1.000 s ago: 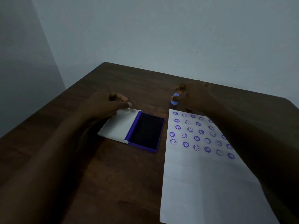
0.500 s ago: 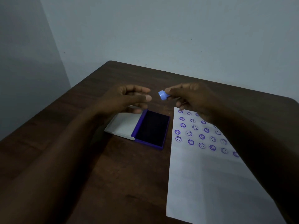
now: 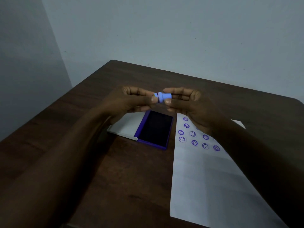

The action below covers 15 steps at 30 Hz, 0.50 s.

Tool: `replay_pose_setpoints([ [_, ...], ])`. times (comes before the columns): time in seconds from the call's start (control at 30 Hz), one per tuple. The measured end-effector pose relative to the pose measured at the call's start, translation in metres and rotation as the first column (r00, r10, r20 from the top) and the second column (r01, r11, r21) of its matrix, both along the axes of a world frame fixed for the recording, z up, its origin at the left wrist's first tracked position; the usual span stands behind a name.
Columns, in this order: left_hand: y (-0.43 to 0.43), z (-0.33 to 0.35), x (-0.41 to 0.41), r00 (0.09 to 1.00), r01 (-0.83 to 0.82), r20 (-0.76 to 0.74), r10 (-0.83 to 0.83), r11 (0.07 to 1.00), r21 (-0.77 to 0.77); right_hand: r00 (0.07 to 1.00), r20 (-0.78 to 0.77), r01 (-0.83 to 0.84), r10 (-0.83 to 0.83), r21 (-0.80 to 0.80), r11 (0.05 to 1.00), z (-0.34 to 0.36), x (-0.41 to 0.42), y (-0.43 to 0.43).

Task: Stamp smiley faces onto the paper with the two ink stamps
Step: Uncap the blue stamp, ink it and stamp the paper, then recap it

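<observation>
Both hands meet in the air above the far end of the ink pad, holding one small blue stamp (image 3: 162, 96) between them. The right hand (image 3: 189, 104) pinches the stamp's barrel between thumb and forefinger, its other fingers curled loosely inward beneath, palm turned toward the left. The left hand (image 3: 131, 102) closes its thumb and forefinger tips on the stamp's wider, ringed end, its remaining fingers bent in toward the palm. The stamp lies on its side, its long axis running from one hand to the other, the ringed end toward the left hand; whether that end is a separate cap cannot be told. Both forearms reach forward from the near edge of the view and converge, wrists raised clear of the counter (image 3: 115, 178). Below the hands the ink pad (image 3: 154, 129) lies open on the dark wooden counter, its dark inked surface in a purple tray and its pale lid (image 3: 126, 125) folded flat to the left. Just beside the pad on the right lies the sheet of white paper (image 3: 205, 186), its far part covered with rows of purple smiley prints (image 3: 192, 133), some plain circles and some with scalloped rims; the right wrist hides part of those rows.
</observation>
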<state>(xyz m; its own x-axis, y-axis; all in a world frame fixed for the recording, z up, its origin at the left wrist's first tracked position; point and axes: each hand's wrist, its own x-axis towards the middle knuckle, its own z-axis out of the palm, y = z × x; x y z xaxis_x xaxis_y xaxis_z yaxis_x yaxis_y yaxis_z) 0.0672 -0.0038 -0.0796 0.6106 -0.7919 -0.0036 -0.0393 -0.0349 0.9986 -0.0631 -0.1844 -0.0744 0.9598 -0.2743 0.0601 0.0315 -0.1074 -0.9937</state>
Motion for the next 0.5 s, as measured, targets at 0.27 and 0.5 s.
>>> replay_pose_setpoints([
  [0.27, 0.005, 0.006, 0.005, 0.981, -0.077, -0.187, 0.057, 0.992, -0.104, 0.99, 0.001, 0.135, -0.138, -0.223, 0.965, 0.005, -0.009, 0.0],
  [0.5, 0.011, 0.007, 0.014, 0.942, -0.143, -0.327, 0.07, 0.969, -0.203, 0.993, -0.038, 0.051, -0.11, -0.704, 0.709, 0.008, -0.015, 0.01],
])
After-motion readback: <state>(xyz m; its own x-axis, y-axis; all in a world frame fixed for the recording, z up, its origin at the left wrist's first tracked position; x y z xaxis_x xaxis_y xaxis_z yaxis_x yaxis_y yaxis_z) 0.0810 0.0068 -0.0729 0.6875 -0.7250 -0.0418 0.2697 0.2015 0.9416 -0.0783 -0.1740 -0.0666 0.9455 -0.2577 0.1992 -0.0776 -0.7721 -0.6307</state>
